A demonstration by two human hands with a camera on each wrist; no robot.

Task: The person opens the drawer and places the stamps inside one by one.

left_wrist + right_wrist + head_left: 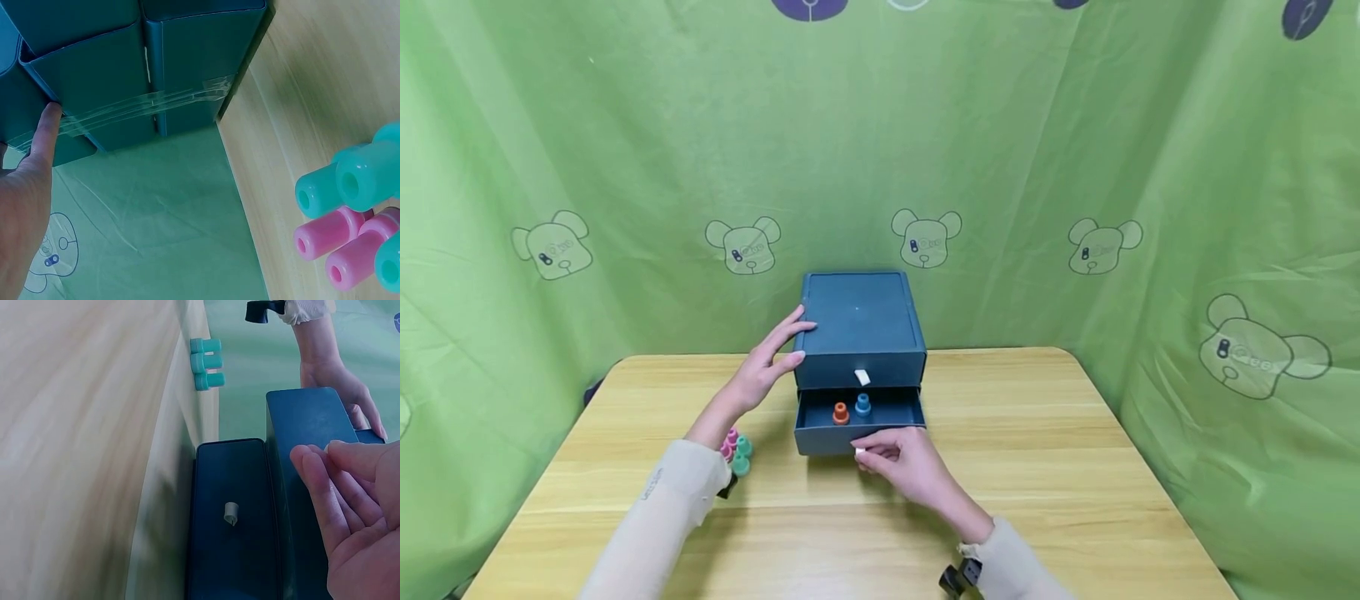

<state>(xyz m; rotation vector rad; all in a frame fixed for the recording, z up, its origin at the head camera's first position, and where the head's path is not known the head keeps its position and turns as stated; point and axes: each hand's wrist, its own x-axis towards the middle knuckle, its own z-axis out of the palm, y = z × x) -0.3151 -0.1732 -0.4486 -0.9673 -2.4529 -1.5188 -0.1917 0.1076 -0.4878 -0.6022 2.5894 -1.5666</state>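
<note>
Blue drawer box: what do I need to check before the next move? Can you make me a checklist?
1. Left hand on the blue drawer box: ok, it touches the left edge of the top.
2. Right hand on the open drawer's white tab: ok, pinching it.
3. Orange piece and blue piece inside that drawer: ok, both upright.
4. All the pieces put inside, if that's your plan: not ok, pink pieces and teal pieces are on the table.
5. Top drawer shut: ok.
6. Anything inside the top drawer: cannot tell.
</note>
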